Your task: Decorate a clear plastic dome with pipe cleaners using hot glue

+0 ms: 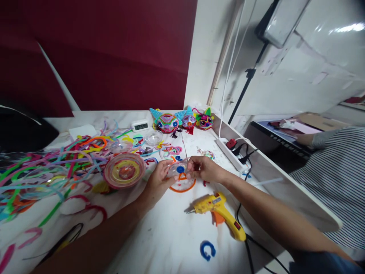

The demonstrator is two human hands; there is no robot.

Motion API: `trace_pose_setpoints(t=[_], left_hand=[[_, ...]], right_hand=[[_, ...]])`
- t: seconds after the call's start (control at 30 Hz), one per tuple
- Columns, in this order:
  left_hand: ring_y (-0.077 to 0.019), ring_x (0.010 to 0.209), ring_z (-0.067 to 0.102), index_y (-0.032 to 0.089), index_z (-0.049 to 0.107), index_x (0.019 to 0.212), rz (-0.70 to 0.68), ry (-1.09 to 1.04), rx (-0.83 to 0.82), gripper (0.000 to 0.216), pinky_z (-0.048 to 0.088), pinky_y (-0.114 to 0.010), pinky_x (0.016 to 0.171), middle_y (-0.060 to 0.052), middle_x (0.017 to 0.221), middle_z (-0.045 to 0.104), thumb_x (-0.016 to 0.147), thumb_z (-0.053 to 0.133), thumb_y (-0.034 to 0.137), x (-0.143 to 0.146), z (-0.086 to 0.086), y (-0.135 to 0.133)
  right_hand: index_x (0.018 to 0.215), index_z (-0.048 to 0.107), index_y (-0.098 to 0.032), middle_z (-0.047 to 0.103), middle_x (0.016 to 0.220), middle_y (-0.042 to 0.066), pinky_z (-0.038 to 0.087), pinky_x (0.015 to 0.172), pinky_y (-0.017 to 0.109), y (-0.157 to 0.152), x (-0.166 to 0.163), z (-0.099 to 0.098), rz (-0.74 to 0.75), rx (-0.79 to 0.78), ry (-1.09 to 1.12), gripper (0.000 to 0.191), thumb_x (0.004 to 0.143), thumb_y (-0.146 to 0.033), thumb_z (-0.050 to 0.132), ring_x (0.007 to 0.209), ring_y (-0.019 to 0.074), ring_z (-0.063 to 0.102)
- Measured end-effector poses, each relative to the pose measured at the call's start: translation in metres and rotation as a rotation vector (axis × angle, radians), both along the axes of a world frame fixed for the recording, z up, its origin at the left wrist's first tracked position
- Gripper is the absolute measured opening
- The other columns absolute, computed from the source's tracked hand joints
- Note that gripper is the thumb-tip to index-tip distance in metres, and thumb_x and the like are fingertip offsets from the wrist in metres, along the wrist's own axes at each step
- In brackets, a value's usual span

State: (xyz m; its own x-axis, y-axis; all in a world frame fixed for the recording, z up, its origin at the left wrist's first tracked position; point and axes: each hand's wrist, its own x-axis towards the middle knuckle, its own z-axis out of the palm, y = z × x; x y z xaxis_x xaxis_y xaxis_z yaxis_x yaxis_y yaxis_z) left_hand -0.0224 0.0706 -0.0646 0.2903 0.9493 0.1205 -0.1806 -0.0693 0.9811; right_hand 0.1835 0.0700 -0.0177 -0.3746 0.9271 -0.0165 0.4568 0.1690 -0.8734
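Note:
Between my two hands is a clear plastic half-ball (173,183) with an orange pipe cleaner (184,190) along its near rim. A coiled blue pipe-cleaner disc (180,169) and a small bent orange piece (181,176) sit on it. My left hand (160,179) grips the left edge, thumb toward the front. My right hand (203,169) has its fingers bent and pinched at the right side; whether a small piece is between them is hidden. Nearer to me lies a yellow hot glue gun (213,205), its nozzle pointing left, and a curled blue pipe cleaner (207,250).
Loose coloured pipe cleaners (76,156) and a coiled pipe-cleaner bowl (124,170) cover the left. Finished animal heads (168,123) and a white timer (140,125) stand behind. A power strip (232,154) lies right; a person in a striped top (339,179) is beyond.

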Motion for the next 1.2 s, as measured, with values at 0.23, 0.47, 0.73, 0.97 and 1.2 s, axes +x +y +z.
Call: trace_pose_setpoints(t=[0.23, 0.47, 0.73, 0.97, 1.2], left_hand=[[-0.0252, 0.124, 0.052, 0.021, 0.050, 0.107, 0.016, 0.081, 0.091, 0.044, 0.039, -0.042, 0.107, -0.007, 0.118, 0.057, 0.069, 0.071, 0.025, 0.000, -0.008, 0.003], [-0.0246, 0.126, 0.051, 0.022, 0.049, 0.108, 0.045, 0.142, 0.161, 0.042, 0.036, -0.044, 0.110, -0.008, 0.121, 0.057, 0.071, 0.068, 0.023, 0.001, -0.007, 0.000], [-0.0240, 0.125, 0.052, 0.021, 0.050, 0.113, 0.078, 0.226, 0.295, 0.032, 0.037, -0.045, 0.110, -0.010, 0.122, 0.058, 0.082, 0.057, 0.024, -0.004, -0.011, -0.001], [-0.0241, 0.102, 0.055, 0.022, 0.065, 0.111, 0.167, 0.775, 1.215, 0.031, 0.045, -0.041, 0.087, -0.009, 0.106, 0.060, 0.085, 0.053, 0.010, -0.024, 0.016, -0.015], [-0.0219, 0.082, 0.056, 0.019, 0.062, 0.116, 0.154, 0.933, 1.476, 0.034, 0.043, -0.039, 0.075, -0.006, 0.087, 0.064, 0.082, 0.059, 0.013, -0.026, 0.021, -0.014]], right_hand=[[0.079, 0.057, -0.017, 0.052, 0.064, -0.005, 0.036, 0.056, 0.022, 0.002, 0.001, -0.001, 0.000, 0.014, -0.030, 0.022, 0.067, -0.025, 0.074, 0.057, 0.0092, 0.045], [0.078, 0.058, -0.017, 0.053, 0.062, -0.005, 0.034, 0.054, 0.020, 0.000, 0.000, -0.001, -0.015, 0.086, -0.108, 0.020, 0.068, -0.023, 0.074, 0.057, 0.0093, 0.045], [0.084, 0.062, -0.014, 0.061, 0.071, -0.001, 0.042, 0.060, 0.021, -0.007, 0.005, -0.002, 0.008, 0.186, -0.113, 0.011, 0.078, -0.022, 0.066, 0.064, 0.0111, 0.054], [0.114, 0.063, -0.014, 0.065, 0.097, 0.010, 0.045, 0.079, 0.030, -0.036, 0.012, 0.007, 0.100, 0.613, -0.421, 0.035, 0.086, -0.004, 0.044, 0.088, 0.0192, 0.057], [0.132, 0.052, -0.014, 0.062, 0.105, 0.014, 0.042, 0.078, 0.036, -0.040, 0.017, -0.002, 0.249, 0.936, -0.765, 0.037, 0.096, -0.016, 0.041, 0.088, 0.0235, 0.051]])
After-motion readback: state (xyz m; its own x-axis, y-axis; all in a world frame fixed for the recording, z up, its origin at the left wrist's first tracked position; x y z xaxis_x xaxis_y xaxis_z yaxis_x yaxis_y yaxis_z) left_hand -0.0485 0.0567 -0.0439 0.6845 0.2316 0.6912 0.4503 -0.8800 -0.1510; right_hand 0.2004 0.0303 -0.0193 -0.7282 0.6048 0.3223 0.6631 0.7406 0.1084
